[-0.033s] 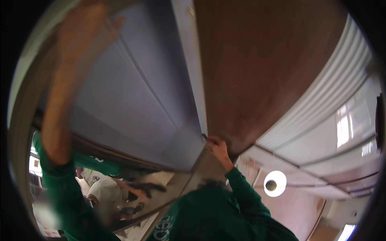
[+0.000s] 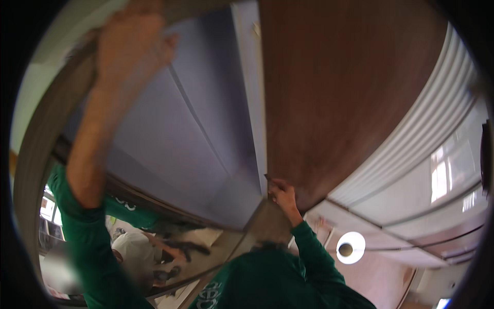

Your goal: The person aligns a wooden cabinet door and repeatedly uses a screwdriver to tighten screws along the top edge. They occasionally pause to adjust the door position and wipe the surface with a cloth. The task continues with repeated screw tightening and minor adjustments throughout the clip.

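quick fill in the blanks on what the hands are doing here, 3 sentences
The left hand reaches up to the curved frame at the picture's upper ___ side.
The right hand touches the bottom edge of the ___ wood-grain panel.
Both sleeves are ___ in colour.
Missing words: left; brown; green

I count my two hands, one brown wooden panel [image 2: 334, 98], one grey panel [image 2: 190, 134], and one round lamp [image 2: 351, 247].
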